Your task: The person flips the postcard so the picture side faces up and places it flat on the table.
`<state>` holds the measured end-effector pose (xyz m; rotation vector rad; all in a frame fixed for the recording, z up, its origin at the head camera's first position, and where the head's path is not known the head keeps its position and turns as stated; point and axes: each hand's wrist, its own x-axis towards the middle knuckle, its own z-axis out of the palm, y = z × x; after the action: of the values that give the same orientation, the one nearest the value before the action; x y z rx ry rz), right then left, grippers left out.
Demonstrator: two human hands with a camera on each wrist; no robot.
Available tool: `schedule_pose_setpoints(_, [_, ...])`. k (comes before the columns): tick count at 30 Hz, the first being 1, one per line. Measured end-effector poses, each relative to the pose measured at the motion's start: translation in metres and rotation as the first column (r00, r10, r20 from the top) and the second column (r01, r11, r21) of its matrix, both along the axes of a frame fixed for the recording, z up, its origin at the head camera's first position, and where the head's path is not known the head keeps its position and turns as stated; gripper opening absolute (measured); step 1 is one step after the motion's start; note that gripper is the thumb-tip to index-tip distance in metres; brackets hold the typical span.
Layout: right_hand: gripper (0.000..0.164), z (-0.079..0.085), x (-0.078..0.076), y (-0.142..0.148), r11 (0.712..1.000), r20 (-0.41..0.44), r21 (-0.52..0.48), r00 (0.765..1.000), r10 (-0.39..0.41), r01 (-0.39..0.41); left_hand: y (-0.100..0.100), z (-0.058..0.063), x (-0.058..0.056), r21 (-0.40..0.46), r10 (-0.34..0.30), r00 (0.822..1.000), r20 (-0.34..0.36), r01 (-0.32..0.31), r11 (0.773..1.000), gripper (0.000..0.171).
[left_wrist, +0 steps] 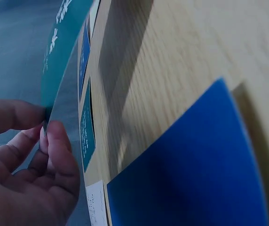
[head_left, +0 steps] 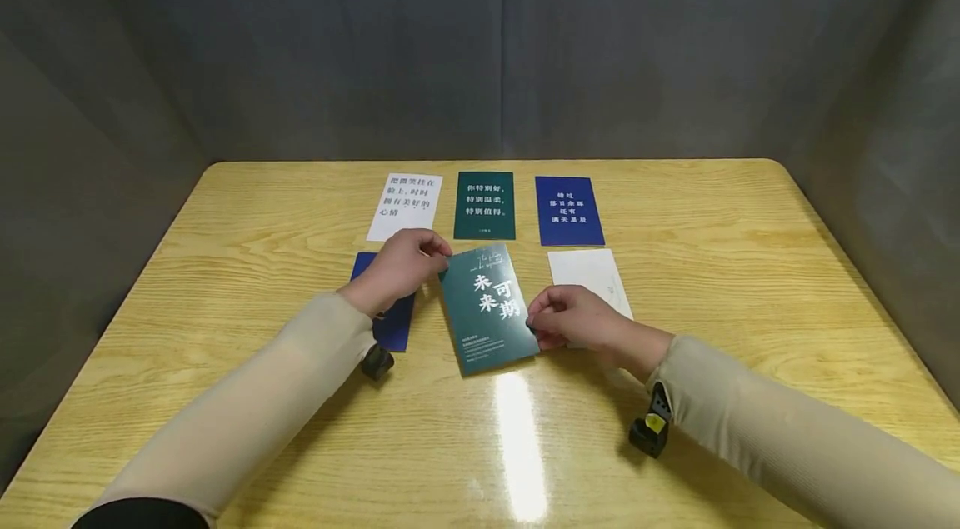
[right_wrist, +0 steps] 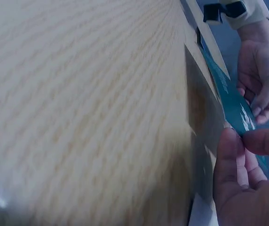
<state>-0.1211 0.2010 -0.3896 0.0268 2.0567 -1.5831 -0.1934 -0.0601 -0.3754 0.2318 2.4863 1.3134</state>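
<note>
Both hands hold a dark green card with white lettering, raised a little over the table and tilted. At its upper left corner my left hand pinches it between thumb and fingers; the left wrist view shows this pinch on the card closely. My right hand pinches the right edge, lower down. Under the left wrist lies a blue card, partly hidden by the hand and sleeve. A white card lies behind the right hand, which covers its lower part.
A back row on the wooden table has a white card with grey text, a green card and a blue card. Grey curtains stand behind and beside the table. Bright glare falls on its front middle.
</note>
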Motion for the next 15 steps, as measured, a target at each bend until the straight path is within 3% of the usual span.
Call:
schedule_pose_setpoints(8, [0.011, -0.007, 0.002, -0.012, 0.998, 0.029, -0.041, 0.998, -0.049, 0.050, 0.006, -0.005, -0.008, -0.102, -0.074, 0.993, -0.093, 0.064, 0.993, 0.017])
schedule_pose_setpoints(15, [0.008, -0.012, 0.002, -0.017, 0.998, -0.005, 0.009, 0.998, -0.059, 0.059, 0.010, -0.006, -0.010, -0.191, -0.132, 0.990, -0.056, 0.119, 0.974, 0.027])
